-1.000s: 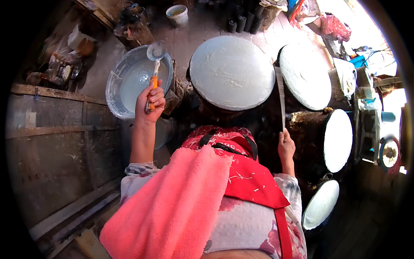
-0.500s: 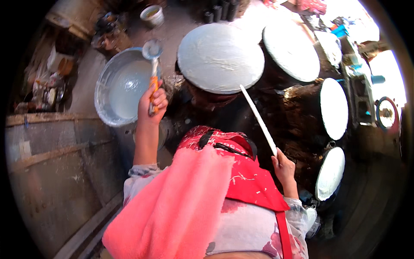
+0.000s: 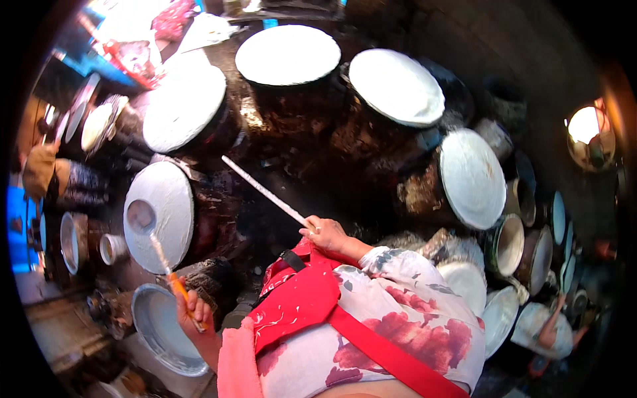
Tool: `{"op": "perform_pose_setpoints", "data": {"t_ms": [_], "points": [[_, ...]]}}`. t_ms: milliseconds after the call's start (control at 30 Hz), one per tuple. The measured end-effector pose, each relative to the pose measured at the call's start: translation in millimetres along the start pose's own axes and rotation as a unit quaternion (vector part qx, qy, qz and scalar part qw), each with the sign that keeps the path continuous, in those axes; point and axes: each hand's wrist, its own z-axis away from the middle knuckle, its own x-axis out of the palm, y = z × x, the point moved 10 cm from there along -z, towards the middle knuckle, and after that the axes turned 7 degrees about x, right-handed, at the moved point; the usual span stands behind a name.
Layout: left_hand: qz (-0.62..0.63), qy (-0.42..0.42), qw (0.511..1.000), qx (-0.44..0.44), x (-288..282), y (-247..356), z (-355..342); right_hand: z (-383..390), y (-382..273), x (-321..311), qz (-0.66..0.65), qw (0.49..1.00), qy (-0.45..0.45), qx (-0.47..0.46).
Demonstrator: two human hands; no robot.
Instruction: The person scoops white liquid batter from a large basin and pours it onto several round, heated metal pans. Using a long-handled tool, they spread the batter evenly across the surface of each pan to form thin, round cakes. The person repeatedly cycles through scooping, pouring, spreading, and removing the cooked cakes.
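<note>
My left hand [image 3: 198, 315] is closed around the orange-banded handle of a ladle [image 3: 160, 252]. The ladle's round bowl appears over a round, white-coated top [image 3: 166, 186] on a dark drum; whether it touches is unclear. Just below my left hand's side is a wide basin [image 3: 137, 306] of milky liquid. My right hand [image 3: 326, 235] grips one end of a long, thin white stick [image 3: 265, 191]. The stick points up and left, its far tip over the dark gap between the drums.
More white-topped drums [image 3: 288, 56] curve around me, at far left, far middle and right [image 3: 472, 178]. A small white bucket [image 3: 113, 249] stands at left. Pale-lined open vessels [image 3: 509, 245] crowd the right, where another person [image 3: 544, 328] is at the lower edge.
The view has swung to the right. The ladle has gone from beside the basin's far rim to over the nearby white top. The stick's tip has left that top's edge.
</note>
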Motion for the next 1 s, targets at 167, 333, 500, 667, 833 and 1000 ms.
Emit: {"op": "perform_pose_setpoints", "data": {"t_ms": [167,333,500,667,833,1000], "points": [[0.007,-0.082,0.982,-0.172,51,-75,-6,29,59,-39,-0.053,0.987,0.135,0.066],[-0.045,-0.104,0.949,-0.293,47,-111,-16,52,91,-85,-0.01,0.941,0.307,0.142],[-0.11,-0.106,0.923,-0.354,48,-129,-23,99,125,-143,0.034,0.888,0.419,0.187],[-0.132,-0.15,0.897,-0.395,43,-147,-40,150,158,-218,0.065,0.825,0.482,0.287],[-0.15,-0.159,0.887,-0.407,71,-167,-56,163,205,-300,0.031,0.8,0.483,0.354],[-0.203,-0.177,0.879,-0.394,118,-200,-82,134,287,-395,0.057,0.773,0.49,0.399]]}}
